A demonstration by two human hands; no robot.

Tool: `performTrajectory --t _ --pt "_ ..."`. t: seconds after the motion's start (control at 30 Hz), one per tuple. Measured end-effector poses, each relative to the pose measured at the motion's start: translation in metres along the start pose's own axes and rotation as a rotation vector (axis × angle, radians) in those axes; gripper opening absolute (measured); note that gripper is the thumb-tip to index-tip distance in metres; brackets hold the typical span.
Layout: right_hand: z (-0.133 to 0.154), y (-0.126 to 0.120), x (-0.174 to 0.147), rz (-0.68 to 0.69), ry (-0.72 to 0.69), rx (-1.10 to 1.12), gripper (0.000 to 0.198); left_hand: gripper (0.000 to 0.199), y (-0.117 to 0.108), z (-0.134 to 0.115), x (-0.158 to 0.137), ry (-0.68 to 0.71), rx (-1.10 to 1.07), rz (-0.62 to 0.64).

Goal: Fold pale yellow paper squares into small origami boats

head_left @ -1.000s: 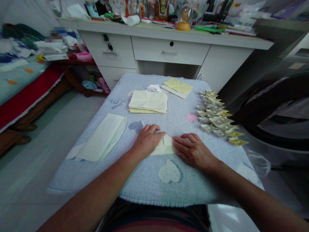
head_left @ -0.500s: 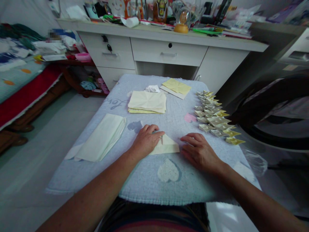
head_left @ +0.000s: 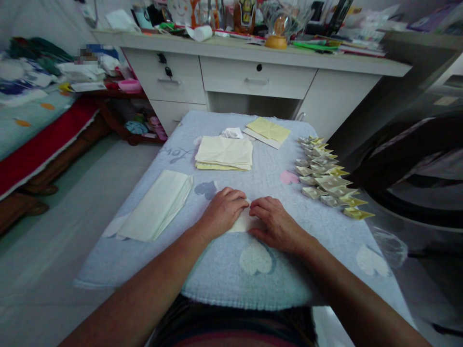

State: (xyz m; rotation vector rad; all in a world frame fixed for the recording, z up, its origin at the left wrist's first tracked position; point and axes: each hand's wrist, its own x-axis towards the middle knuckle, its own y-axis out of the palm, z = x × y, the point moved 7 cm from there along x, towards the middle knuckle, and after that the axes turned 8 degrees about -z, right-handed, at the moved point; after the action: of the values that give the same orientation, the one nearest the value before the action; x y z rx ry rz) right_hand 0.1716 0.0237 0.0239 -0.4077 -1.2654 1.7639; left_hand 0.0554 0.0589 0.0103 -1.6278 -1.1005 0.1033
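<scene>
A sheet of cream paper [head_left: 239,224], folded to a peak at the top, lies flat on the cloth-covered table in front of me. My left hand [head_left: 227,208] holds its left side, fingers curled close together near the peak. My right hand [head_left: 274,222] covers the right side, with its fingertips at the peak and its thumb by the lower edge. The two hands nearly meet, hiding much of the paper. Beyond them is a stack of creased cream sheets [head_left: 224,152]. Folded pale paper [head_left: 157,205] lies to the left.
Several small folded paper boats [head_left: 331,182] stand in rows along the table's right side. Yellow and white sheets [head_left: 268,130] and a crumpled white paper [head_left: 232,132] lie at the back. A white desk [head_left: 253,72] stands behind the blue cloth [head_left: 217,277].
My right hand has moved left from beside the paper onto its right part, its fingertips now close to my left hand. My left hand stays on the paper.
</scene>
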Motion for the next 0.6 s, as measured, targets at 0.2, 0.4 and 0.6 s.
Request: performTrajectory --t 0.2,0.4,0.6 --pt "-0.006 0.001 -0.002 -0.025 -0.010 0.084 0.031 0.018 0.000 -0.001 -0.001 -0.005 -0.056 0.051" --pt "-0.008 0.000 -0.003 -0.057 -0.038 0.105 0.030 0.010 -0.009 -0.005 -0.008 -0.082 -0.084 0.133" --pt "-0.007 -0.001 -0.004 -0.102 -0.068 0.120 0.027 0.027 -0.019 -0.016 -0.019 -0.095 -0.056 0.181"
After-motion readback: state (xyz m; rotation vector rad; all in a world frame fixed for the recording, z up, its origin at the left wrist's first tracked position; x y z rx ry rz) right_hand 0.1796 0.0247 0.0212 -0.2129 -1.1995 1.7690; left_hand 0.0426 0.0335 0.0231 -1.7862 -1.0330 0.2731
